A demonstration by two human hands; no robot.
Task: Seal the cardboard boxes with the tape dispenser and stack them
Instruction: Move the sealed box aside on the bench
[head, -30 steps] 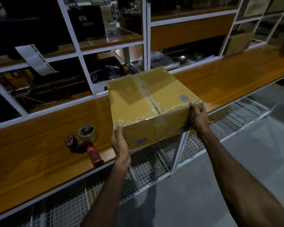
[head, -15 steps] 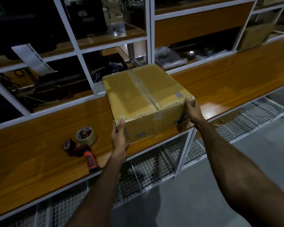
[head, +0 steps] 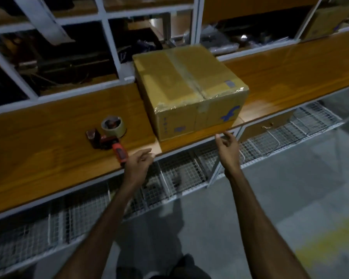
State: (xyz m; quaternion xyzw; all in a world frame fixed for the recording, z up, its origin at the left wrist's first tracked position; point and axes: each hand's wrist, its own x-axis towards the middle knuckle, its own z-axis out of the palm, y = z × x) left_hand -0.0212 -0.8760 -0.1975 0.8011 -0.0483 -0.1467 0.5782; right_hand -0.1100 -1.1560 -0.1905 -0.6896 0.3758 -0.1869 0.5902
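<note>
Brown cardboard box (head: 189, 91) sits on orange wooden shelf (head: 48, 141), clear tape along top seam and front edges, blue logo on near face. Both hands off it: right hand (head: 228, 149) just before its near corner, fingers loosely spread; left hand (head: 138, 163) relaxed, empty, beside red-handled tape dispenser (head: 109, 135).

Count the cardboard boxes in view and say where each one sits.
2. One taped cardboard box sits on the wooden counter, right of the tape dispenser. A second box stands on the shelf at the upper right. The dark shelves may hide more.
</note>
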